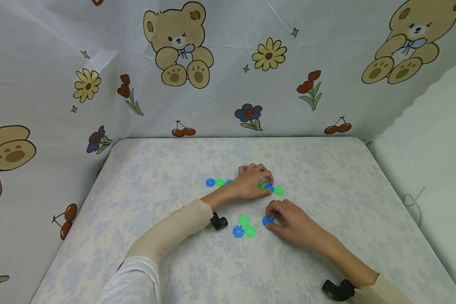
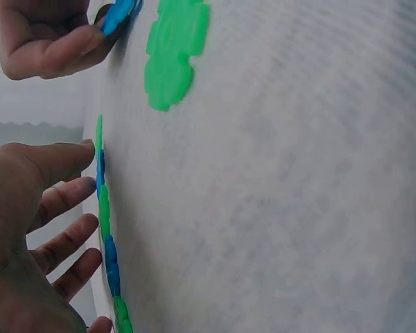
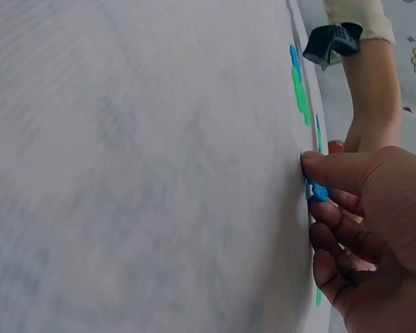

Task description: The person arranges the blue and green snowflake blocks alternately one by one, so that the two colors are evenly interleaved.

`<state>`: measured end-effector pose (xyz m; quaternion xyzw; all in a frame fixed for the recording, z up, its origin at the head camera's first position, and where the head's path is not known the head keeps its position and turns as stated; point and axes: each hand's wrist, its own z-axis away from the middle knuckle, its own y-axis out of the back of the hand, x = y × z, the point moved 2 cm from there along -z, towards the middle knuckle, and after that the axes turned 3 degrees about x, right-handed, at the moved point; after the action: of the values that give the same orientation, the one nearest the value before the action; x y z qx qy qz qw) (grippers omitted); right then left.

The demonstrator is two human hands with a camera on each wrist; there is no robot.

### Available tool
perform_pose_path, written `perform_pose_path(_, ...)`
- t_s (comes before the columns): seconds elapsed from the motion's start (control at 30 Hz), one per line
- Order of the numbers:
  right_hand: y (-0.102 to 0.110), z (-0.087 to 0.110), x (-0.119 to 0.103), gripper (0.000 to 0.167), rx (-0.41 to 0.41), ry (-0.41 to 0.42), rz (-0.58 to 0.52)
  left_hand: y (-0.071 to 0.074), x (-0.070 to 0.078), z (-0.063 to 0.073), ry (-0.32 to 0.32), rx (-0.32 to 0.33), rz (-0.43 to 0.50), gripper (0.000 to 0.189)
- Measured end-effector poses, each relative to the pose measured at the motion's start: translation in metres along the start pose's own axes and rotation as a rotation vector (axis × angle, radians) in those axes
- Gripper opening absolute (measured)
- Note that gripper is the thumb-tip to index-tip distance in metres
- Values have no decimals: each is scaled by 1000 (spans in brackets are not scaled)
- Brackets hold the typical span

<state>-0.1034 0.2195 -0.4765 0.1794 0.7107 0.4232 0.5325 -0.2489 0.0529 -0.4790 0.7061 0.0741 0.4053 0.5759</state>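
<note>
1. The right hand pinched a blue disc between thumb and fingers, on the near side of the row.
2. The left hand, fingers loosely spread, lay over the row of blue and green discs; whether it touched them was hard to tell.
3. A cluster of two green discs and one blue lay on the table, left of the right hand.
</note>
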Motion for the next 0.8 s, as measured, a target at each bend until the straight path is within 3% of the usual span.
perform_pose_path(0.27,13,6,24,20,107,-87,27,-7,6,-6,-27,3,-5,25)
perform_pose_path(0.53,30,-1,49,18,231,-116,87,-13,15,-12,-38,21,-54,22)
perform_pose_path(0.8,41,-12,66,19,256,-121,139,-15,16,-16,-24,27,-73,18)
